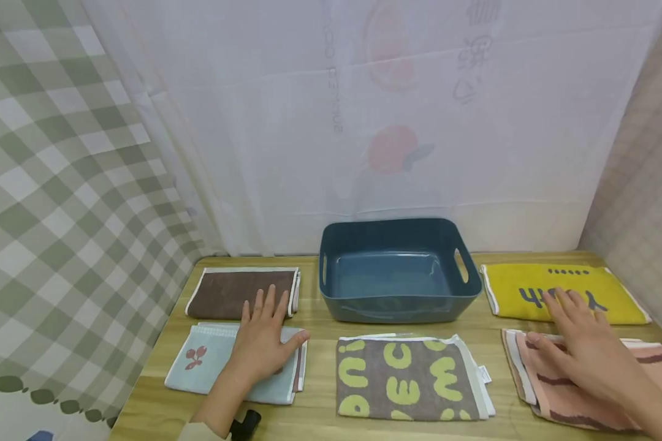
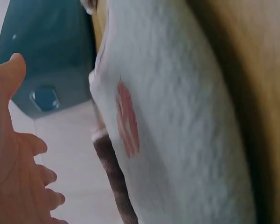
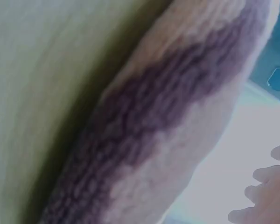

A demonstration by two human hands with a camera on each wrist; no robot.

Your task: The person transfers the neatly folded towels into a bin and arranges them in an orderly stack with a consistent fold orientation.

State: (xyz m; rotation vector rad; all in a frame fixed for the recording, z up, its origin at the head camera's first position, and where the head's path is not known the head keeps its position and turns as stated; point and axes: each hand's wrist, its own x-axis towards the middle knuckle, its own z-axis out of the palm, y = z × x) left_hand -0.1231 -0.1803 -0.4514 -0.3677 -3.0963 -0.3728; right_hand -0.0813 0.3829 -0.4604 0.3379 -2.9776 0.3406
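Observation:
My left hand (image 1: 265,343), fingers straight and spread, is over a folded light-blue towel (image 1: 215,361) with red cherries; its fingertips overlap a folded dark brown towel (image 1: 220,294) behind. In the left wrist view a gap shows between that palm and the light-blue cloth. My right hand (image 1: 590,349) extends over a folded pink towel (image 1: 563,392) with dark stripes, its fingertips overlapping a folded yellow towel (image 1: 507,288) with dark lettering. Neither hand holds anything. Between them lies a folded grey-brown towel (image 1: 372,373) with yellow-green letters.
A dark teal basin (image 1: 391,309) with handle holes stands at the back middle of the wooden table (image 1: 314,380). Behind it hangs a white curtain (image 1: 276,153) with fruit prints. Green-and-white checked cloth (image 1: 60,153) hangs at the left, and another cloth borders the right.

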